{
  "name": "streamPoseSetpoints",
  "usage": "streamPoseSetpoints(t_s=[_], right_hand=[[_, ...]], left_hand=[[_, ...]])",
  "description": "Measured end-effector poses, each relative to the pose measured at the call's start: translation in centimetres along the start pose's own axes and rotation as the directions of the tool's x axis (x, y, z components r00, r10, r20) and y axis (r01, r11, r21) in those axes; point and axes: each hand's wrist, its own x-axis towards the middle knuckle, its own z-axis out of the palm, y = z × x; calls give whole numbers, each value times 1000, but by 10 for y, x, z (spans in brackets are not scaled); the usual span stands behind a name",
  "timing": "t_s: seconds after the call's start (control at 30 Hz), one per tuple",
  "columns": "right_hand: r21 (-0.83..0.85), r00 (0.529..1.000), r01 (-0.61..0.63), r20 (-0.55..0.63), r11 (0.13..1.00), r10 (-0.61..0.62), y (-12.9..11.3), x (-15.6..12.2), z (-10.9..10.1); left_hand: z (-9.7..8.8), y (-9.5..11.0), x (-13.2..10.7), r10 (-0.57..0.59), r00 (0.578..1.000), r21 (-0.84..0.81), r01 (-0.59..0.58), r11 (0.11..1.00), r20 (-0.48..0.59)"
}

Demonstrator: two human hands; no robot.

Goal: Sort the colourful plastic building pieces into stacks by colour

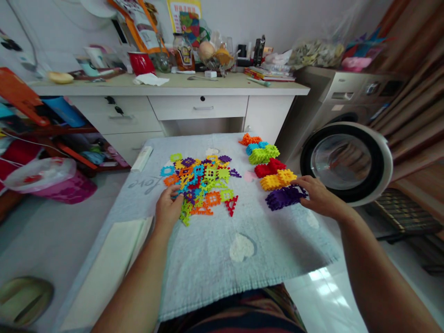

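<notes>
A mixed pile of plastic interlocking building pieces (210, 173), squares and triangles in several colours, lies on the cloth-covered table. My left hand (168, 206) is at the pile's left edge with thumb and fingers curled close together; what lies between them is hard to make out. On the right, pieces are grouped by colour in a row: orange (250, 139), blue (255, 147), green (264, 154), red (270, 167), yellow (278, 180) and purple (284, 198). My right hand (318, 196) grips the right end of the purple stack between thumb and fingers.
A pale cloth with heart prints covers the table (204, 259). Folded white sheets (111, 259) lie along its left side, and a small white box (142, 158) at the far left. Behind stands a cluttered white cabinet (222, 104); at right, a washing machine with its door (347, 162) swung out.
</notes>
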Motion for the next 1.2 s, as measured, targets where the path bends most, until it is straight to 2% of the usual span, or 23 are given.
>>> streamPoseSetpoints(t_s=[0.33, 0.5, 0.6, 0.7, 0.83, 0.93, 1.03, 1.2], right_hand=[[-18, 999, 27, 23, 999, -27, 1, -3, 7], [-9, 998, 38, -49, 999, -39, -4, -6, -2], [36, 990, 66, -124, 997, -61, -30, 1, -16], [120, 978, 147, -164, 982, -127, -78, 18, -23], [247, 968, 251, -45, 936, -247, -149, 52, -3], [256, 955, 256, 83, 932, -285, -186, 75, 22], [195, 960, 216, 138, 957, -245, -203, 89, 44], [201, 972, 205, 73, 958, -223, -210, 97, 72]], left_hand=[[2, -3, 1, -9, 1000, 6, 9, 1000, -5], [1, -4, 1, 0, 1000, 11, 0, 1000, -8], [1, -3, 0, -7, 1000, 4, 7, 1000, -3], [2, -2, 0, -2, 1000, 5, 3, 1000, -5], [0, 0, -1, 57, 998, 61, -55, 997, -23], [-4, 2, -1, 131, 991, 141, -125, 982, -40], [-8, 4, -1, 177, 983, 225, -161, 961, -50], [-6, 7, -3, 179, 984, 277, -168, 946, -14]])
